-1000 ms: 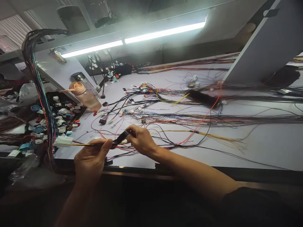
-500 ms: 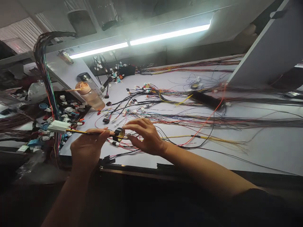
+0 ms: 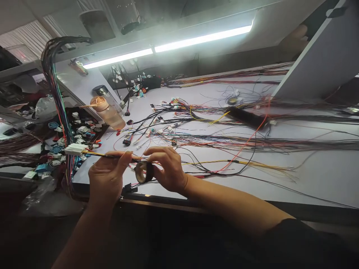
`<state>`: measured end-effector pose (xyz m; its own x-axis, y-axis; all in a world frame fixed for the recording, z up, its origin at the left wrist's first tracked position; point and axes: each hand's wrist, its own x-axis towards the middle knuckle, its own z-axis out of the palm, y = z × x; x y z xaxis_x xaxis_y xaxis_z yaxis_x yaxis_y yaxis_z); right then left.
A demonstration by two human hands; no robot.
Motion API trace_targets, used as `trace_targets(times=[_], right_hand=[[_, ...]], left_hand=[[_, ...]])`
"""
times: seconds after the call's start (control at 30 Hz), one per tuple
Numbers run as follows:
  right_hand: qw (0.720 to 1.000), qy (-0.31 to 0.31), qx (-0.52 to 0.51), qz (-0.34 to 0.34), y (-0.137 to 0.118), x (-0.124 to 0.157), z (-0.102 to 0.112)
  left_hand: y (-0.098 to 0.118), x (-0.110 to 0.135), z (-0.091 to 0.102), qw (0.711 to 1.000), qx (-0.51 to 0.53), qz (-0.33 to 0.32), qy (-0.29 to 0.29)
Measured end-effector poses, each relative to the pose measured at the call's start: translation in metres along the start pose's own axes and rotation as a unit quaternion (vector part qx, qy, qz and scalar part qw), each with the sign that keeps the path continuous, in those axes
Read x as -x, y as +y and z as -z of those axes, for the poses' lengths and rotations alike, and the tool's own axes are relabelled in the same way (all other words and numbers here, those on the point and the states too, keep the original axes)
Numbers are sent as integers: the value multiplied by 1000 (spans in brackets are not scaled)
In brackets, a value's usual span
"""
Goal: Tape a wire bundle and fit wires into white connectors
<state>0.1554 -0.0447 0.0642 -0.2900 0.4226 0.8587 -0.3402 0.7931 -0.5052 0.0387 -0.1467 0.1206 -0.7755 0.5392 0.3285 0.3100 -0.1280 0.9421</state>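
My left hand (image 3: 108, 179) pinches a thin bundle of yellow and dark wires (image 3: 108, 155) that ends in a white connector (image 3: 75, 149) to its left. My right hand (image 3: 165, 168) grips a small roll of black tape (image 3: 143, 172) just below that bundle, beside my left thumb. Both hands hover over the near edge of the white worktable (image 3: 308, 175). The bundle runs on to the right under my right hand.
Many loose coloured wires and small connectors (image 3: 174, 130) sprawl across the table. A pinkish water bottle (image 3: 108, 112) lies at the left. A dark tray of connectors (image 3: 75, 134) sits further left, behind a hanging wire bundle (image 3: 57, 93). A black sleeve (image 3: 246, 116) lies mid-table.
The roll of tape has gone from above the wire bundle to below it, carried round by my right hand. My left hand has kept its pinch and shifted slightly.
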Motion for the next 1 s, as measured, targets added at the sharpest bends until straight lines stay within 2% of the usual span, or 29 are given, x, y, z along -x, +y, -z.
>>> trace_targets(times=[0.07,0.13,0.17,0.23,0.37,0.47,0.57,0.7,0.77,0.87,1.0], right_hand=[[985,-2,-52,-163,-8,5,-1],[948,0,-92,-304,-11,9,-3],[929,0,-116,-352,-11,10,-5],[900,-5,-164,-404,-8,11,-7],[884,-19,-192,-425,-1,12,-8],[878,-6,-211,-430,0,11,-7],[879,1,-220,-422,0,9,-7],[882,0,-204,-424,0,8,-4],[882,-38,-168,-439,0,7,-1],[877,-147,-102,-445,2,1,6],[848,-298,-126,-420,12,-10,18]], left_hand=[[-1,5,-2,1000,-5,-12,-1],[-3,9,-2,999,-20,-32,15],[-5,10,-2,998,-33,-41,24],[-8,12,1,996,-61,-60,39],[-11,13,9,994,-82,-72,30],[-8,13,11,995,-75,-49,-45],[-6,15,8,984,-102,-89,-115],[-8,18,4,970,-157,-149,-108],[-10,18,4,964,-152,-173,-135],[-8,16,7,955,-141,-206,-163],[-2,10,11,943,-147,-233,-186]])
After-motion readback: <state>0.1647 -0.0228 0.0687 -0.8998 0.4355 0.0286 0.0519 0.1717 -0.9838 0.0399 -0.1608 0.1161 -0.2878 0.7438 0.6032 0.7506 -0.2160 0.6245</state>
